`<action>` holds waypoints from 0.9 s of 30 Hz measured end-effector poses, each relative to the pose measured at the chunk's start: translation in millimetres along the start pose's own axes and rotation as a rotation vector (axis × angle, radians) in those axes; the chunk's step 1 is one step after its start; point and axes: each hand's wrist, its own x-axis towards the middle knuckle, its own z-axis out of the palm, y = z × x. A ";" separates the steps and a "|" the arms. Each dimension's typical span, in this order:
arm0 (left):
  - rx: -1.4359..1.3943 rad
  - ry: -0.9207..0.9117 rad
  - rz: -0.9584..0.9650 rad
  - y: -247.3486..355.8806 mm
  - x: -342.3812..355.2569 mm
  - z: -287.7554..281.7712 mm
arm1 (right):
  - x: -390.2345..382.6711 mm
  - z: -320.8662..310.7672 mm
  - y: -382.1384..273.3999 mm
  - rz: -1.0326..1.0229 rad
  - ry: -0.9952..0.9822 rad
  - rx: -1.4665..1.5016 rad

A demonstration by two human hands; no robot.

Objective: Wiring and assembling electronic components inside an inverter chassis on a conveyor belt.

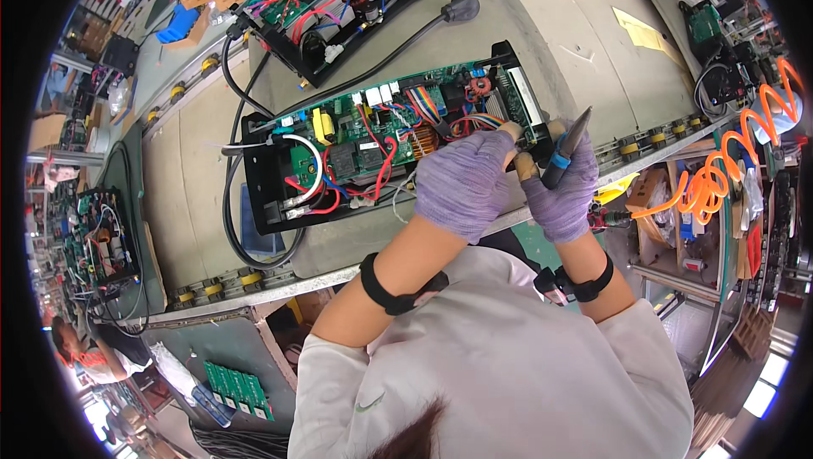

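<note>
An open black chassis (258, 188) lies across the conveyor, holding a green circuit board (343, 150) with colored wires and a rainbow ribbon cable (423, 105). My left hand (466, 179), in a purple glove, is closed at the chassis's front right, its bare fingertips by the wires; what it grips is hidden. My right hand (563, 192), also gloved, grips a dark pointed hand tool (572, 141) with a blue band, tip upward, just beside the chassis's right end.
Another open unit (322, 27) with a black power cable (389, 57) sits behind. More electronics stand left (97, 239) and far right (707, 23). An orange coiled hose (707, 188) hangs at right. Roller rails (212, 287) edge the conveyor. A person (89, 349) is at lower left.
</note>
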 end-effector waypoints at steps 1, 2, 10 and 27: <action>-0.001 -0.001 0.003 -1.8 0.0 -0.1 | 1.2 1.2 2.8 -0.052 0.029 -0.044; 0.067 0.029 0.013 -2.9 -1.9 -1.4 | 1.3 1.8 3.9 -0.106 0.053 -0.088; 0.066 0.135 0.238 -14.2 -0.8 5.0 | 0.7 6.6 -0.4 -0.146 0.047 -0.026; -0.133 0.185 0.085 -12.3 -4.0 13.9 | -2.5 11.1 6.9 -0.293 0.074 -0.158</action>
